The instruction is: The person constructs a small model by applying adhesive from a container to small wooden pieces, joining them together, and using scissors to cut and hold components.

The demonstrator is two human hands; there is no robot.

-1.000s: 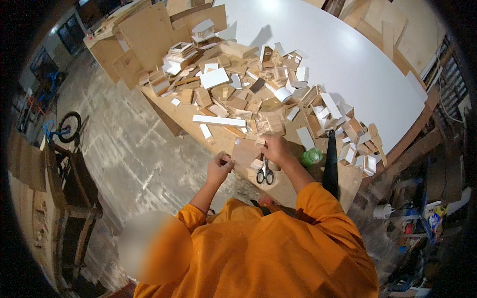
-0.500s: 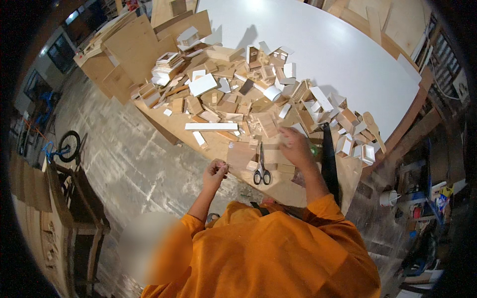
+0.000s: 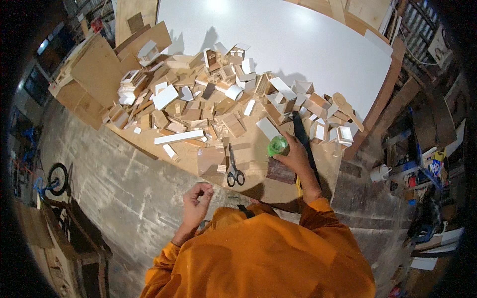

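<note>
dozens of small wooden and white pieces (image 3: 165,98) lie heaped along the table (image 3: 325,161), a long white strip (image 3: 179,137) at the near side of the heap. next comes the left hand (image 3: 198,199), held off the table's near edge above the floor (image 3: 144,184); its grip is pinched, thumb against fingers, and i cannot tell whether anything tiny sits between them. just beyond it, a thin reddish board (image 3: 208,159) lies flat, a small block (image 3: 221,168) on its right edge, with the scissors (image 3: 233,169) beside it, handles toward the person. farther right, the green container (image 3: 277,145) stands on or just above the table, with the right hand's (image 3: 299,161) grip closed round it. a second ago that hand held a small block over the board; now the block is let go and the hand is taken up with the container. a black blade (image 3: 304,136) lies just past it.
</note>
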